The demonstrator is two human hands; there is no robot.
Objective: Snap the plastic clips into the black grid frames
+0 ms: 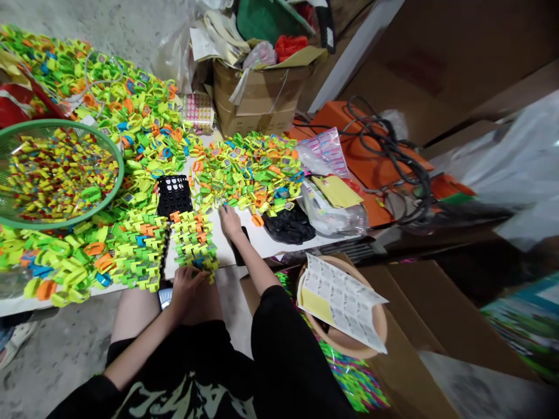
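My left hand (pixel 187 288) is at the table's front edge, fingers curled against the near end of a block of neatly lined-up plastic toy pieces (pixel 193 235), yellow-green with some orange and blue. Whatever lies between those fingers is hidden. To the right, my right hand (pixel 230 222) reaches to the near edge of a loose heap of similar pieces (pixel 248 171). Its fingertips are bent together by a small blue bit, and what they hold is too small to tell. A second lined-up block (pixel 138 250) lies left of the first, with a black mesh basket (pixel 174 195) behind.
A green colander (pixel 120 174) of small yellow-red parts stands left among more loose pieces. Behind are a cardboard box (pixel 262 96) and an orange case (pixel 371 203) with black cables. A black plastic bag (pixel 290 224) lies right; below it, a tub (pixel 379 326) holds printed sheets (pixel 345 297).
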